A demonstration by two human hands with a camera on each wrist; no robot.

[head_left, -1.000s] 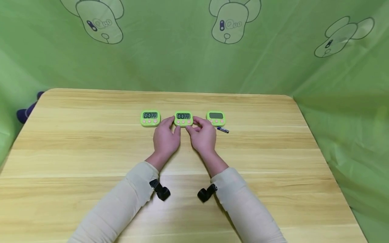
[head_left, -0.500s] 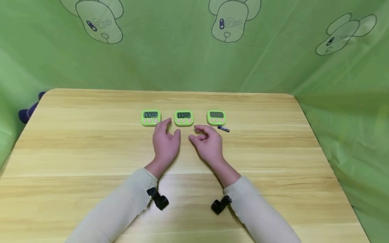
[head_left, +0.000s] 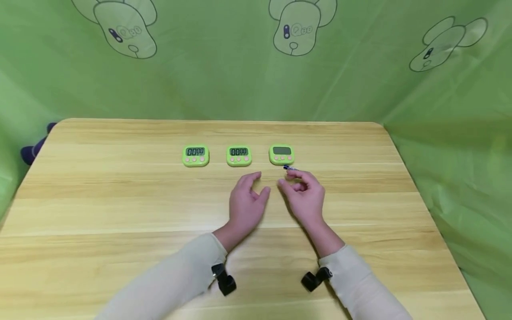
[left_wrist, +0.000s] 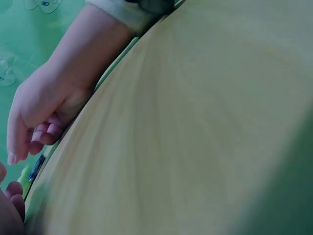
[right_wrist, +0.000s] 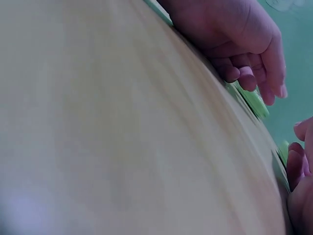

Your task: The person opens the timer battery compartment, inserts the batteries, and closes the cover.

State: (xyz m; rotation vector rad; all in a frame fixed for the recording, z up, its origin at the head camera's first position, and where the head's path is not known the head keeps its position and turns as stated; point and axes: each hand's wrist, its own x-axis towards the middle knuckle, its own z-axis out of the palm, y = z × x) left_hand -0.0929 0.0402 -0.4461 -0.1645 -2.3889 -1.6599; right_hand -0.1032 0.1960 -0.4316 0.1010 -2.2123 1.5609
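Observation:
Three green digital timers with pink buttons lie in a row on the wooden table. The left timer (head_left: 195, 156) and the middle timer (head_left: 238, 156) show 00:00, while the right timer (head_left: 282, 154) has a blank display. Just below the right timer lies a small dark blue battery (head_left: 289, 167), partly hidden by the right fingers. My left hand (head_left: 247, 205) is held below and right of the middle timer, fingers loosely bent and holding nothing. Close to the battery, my right hand (head_left: 307, 199) has relaxed, bent fingers with a gap between thumb and forefinger.
The wooden table (head_left: 120, 195) reaches back to a green curtain (head_left: 224, 75) printed with cartoon heads. A dark purple object (head_left: 34, 149) shows beyond the table's left edge. Each sleeve carries a small black wrist camera.
Both hands have let go of the middle timer and moved right and toward the front. The right hand has come to the battery; the timers stay in their row.

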